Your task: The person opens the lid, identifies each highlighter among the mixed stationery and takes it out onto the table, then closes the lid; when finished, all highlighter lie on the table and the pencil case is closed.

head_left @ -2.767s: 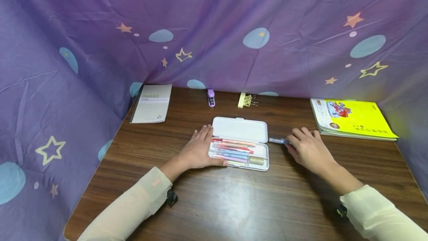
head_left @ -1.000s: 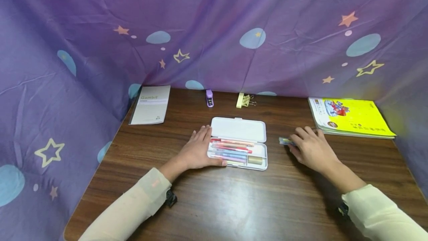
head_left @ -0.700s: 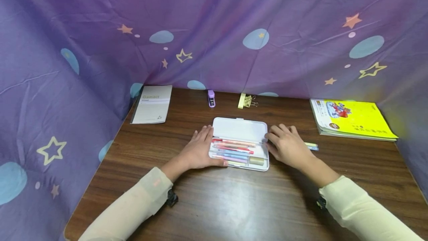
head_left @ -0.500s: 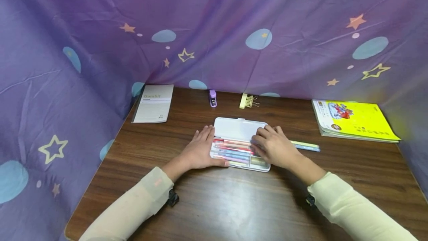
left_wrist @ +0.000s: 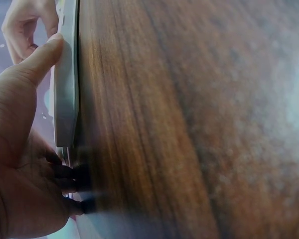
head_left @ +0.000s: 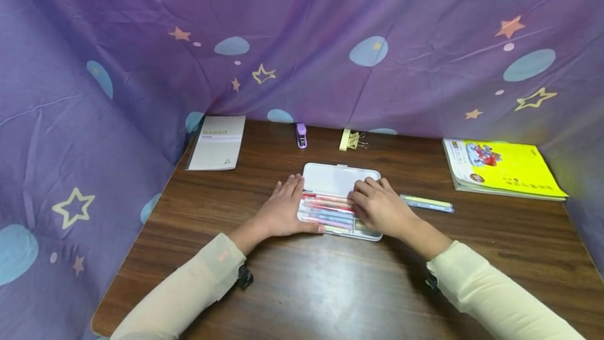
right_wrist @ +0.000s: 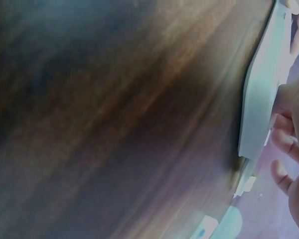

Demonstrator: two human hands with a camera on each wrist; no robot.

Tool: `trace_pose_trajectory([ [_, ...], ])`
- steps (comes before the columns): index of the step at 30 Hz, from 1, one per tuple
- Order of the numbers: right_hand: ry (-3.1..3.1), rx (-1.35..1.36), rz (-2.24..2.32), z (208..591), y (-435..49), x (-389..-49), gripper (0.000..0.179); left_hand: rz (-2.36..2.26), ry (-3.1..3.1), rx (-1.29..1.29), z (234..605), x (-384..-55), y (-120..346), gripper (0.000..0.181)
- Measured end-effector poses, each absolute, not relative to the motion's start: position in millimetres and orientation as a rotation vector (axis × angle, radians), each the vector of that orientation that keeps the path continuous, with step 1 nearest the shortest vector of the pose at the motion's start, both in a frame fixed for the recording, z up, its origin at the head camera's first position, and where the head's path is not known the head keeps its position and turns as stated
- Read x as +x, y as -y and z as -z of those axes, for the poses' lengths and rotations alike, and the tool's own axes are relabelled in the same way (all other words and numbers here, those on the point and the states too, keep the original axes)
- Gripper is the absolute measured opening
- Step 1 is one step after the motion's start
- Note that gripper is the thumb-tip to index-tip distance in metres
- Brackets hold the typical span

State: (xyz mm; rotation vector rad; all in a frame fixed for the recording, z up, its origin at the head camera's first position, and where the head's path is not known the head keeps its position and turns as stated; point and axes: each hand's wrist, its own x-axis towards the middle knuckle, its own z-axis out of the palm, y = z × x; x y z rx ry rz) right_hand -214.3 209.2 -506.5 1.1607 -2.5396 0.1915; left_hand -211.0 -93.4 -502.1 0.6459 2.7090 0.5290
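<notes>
A white pencil case (head_left: 330,177) lies with its lid folded back, holding several pens (head_left: 325,219) in red, blue and purple. My left hand (head_left: 283,211) holds its left end; in the left wrist view the thumb (left_wrist: 45,55) presses the front wall and the fingers reach past the end. My right hand (head_left: 382,206) is over the case's right part, fingertips down among the pens. Its fingers (right_wrist: 284,144) look bent in the right wrist view, and whether they pinch a pen is hidden. Right of the case lie a yellow pen and a blue pen (head_left: 431,205).
At the back of the wooden table stand a purple stapler (head_left: 301,135) and a yellow binder clip (head_left: 348,140). A notebook (head_left: 218,143) lies back left, and yellow books (head_left: 509,169) lie back right. A purple patterned cloth (head_left: 302,41) hangs behind.
My right hand has let go of the yellow and blue pens on the table and moved left, onto the pens in the case. The left hand stays at the case.
</notes>
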Motion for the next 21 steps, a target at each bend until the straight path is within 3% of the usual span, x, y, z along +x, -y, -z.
trace_pose_trajectory([
  [21, 2.529, 1.185, -0.236, 503.5, -180.3, -216.2, 0.019, -0.528, -2.716, 0.641, 499.0, -209.3, 93.4, 0.142],
])
